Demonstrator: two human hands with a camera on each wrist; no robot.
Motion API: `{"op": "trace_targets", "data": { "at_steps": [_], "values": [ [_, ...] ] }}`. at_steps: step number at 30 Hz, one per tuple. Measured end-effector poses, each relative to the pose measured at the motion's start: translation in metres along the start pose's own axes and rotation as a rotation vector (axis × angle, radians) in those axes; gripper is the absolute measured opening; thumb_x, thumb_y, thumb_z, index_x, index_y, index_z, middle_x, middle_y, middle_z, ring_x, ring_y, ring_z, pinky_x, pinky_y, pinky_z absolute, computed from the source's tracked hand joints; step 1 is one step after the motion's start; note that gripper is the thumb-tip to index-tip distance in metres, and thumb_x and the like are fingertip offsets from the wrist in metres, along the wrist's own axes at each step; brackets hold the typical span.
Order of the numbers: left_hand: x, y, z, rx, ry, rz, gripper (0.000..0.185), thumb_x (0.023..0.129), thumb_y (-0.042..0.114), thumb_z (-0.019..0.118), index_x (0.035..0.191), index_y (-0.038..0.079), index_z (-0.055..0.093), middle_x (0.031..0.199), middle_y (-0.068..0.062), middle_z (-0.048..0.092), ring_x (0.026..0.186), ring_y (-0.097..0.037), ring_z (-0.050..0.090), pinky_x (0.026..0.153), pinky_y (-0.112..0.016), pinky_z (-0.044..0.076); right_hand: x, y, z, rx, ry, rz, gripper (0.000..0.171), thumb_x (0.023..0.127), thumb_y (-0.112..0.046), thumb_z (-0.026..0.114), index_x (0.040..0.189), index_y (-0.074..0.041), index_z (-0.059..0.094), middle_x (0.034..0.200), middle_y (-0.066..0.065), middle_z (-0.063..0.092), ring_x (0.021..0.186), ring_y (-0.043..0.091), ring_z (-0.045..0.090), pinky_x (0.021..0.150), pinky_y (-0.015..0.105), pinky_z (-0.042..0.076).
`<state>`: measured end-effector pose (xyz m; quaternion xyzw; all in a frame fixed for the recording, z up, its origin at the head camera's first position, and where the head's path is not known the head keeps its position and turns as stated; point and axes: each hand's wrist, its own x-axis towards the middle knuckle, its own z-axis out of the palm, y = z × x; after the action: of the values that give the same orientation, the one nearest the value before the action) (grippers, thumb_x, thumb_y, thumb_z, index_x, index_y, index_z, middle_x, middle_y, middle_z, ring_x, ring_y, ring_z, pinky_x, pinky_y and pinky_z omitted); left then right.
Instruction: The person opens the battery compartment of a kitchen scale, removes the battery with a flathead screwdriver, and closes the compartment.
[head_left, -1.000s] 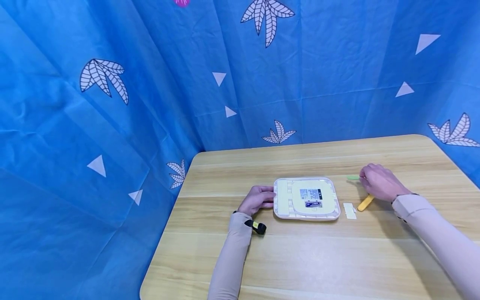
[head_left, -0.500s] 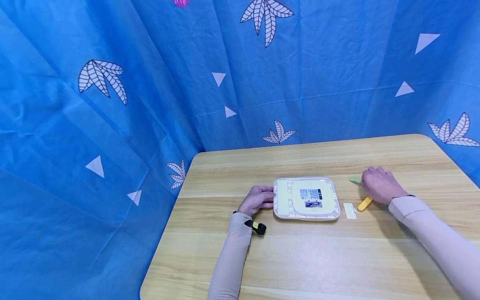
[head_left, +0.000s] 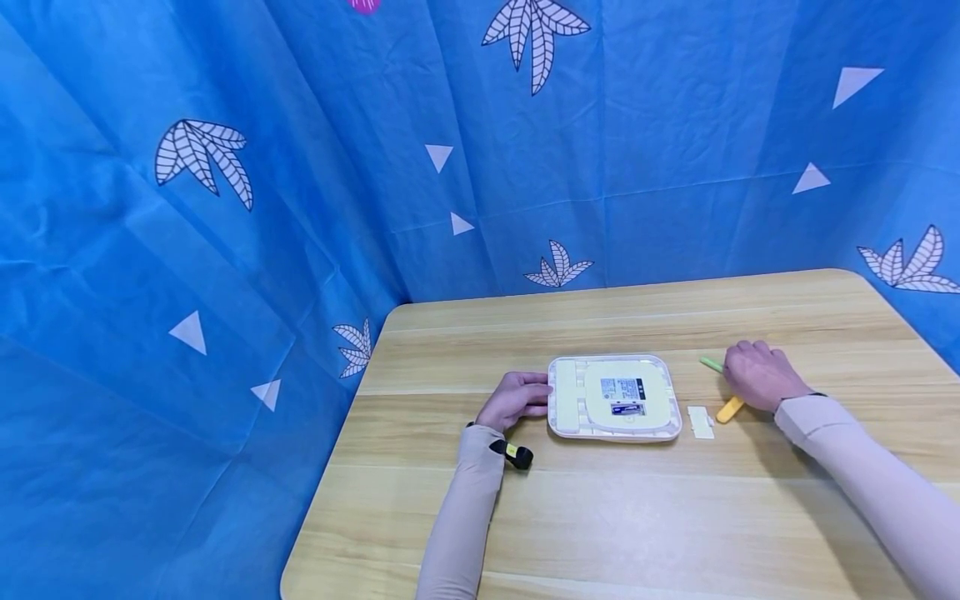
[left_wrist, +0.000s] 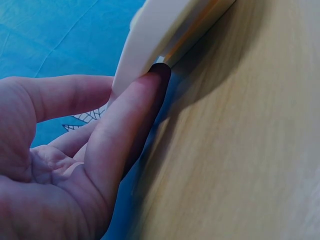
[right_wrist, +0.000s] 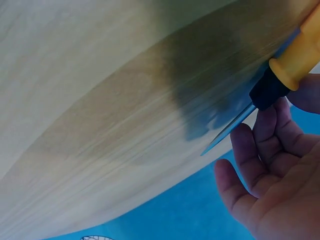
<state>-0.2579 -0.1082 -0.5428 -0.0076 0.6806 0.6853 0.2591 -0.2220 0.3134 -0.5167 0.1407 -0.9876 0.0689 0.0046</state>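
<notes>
A flat white battery-powered device with rounded corners lies underside up on the table. Its battery compartment is uncovered, and a dark blue battery sits in it. My left hand holds the device's left rim between thumb and fingers. On the right, a screwdriver with a yellow handle, black collar and metal shaft is at my right hand. The fingers of that hand are partly spread, and whether they pinch anything is hidden. A light green stick shows beside the knuckles.
A small white compartment cover lies between the device and the screwdriver. The wooden table has rounded corners. A patterned blue curtain hangs behind it and along its left side.
My right hand has shifted slightly toward the front of the table. The green stick has turned and moved a little right. The left hand, device and screwdriver handle show hardly any movement.
</notes>
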Motion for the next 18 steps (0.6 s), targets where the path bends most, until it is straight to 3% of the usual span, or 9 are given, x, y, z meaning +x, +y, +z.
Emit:
{"op": "trace_targets", "data": {
  "at_steps": [9, 15, 18],
  "values": [
    [0.002, 0.0, 0.0, -0.004, 0.0, -0.003, 0.04, 0.097, 0.001, 0.066, 0.135, -0.01, 0.06, 0.124, -0.027, 0.071, 0.1, -0.024, 0.076, 0.086, -0.032, 0.067, -0.002, 0.001, -0.004, 0.069, 0.015, 0.033, 0.012, 0.09, -0.01, 0.061, 0.085, 0.0, 0.064, 0.083, 0.015, 0.059, 0.078, 0.034, 0.052, 0.064, 0.05, 0.05],
    [0.004, -0.001, -0.001, -0.004, -0.001, 0.002, 0.041, 0.097, 0.002, 0.066, 0.135, -0.01, 0.06, 0.124, -0.027, 0.072, 0.099, -0.024, 0.076, 0.085, -0.032, 0.067, 0.001, -0.01, -0.013, 0.094, 0.148, -0.036, 0.022, 0.088, -0.008, 0.067, 0.099, 0.011, 0.068, 0.093, 0.023, 0.066, 0.085, 0.037, 0.06, 0.074, 0.055, 0.055],
    [0.005, -0.002, -0.001, -0.005, 0.001, 0.001, 0.042, 0.097, 0.002, 0.067, 0.136, -0.01, 0.059, 0.124, -0.027, 0.072, 0.1, -0.024, 0.076, 0.085, -0.032, 0.067, 0.002, -0.024, -0.022, 0.118, 0.199, -0.085, 0.019, 0.089, -0.007, 0.071, 0.099, 0.009, 0.07, 0.095, 0.022, 0.069, 0.088, 0.036, 0.063, 0.078, 0.055, 0.056]
  ]
}}
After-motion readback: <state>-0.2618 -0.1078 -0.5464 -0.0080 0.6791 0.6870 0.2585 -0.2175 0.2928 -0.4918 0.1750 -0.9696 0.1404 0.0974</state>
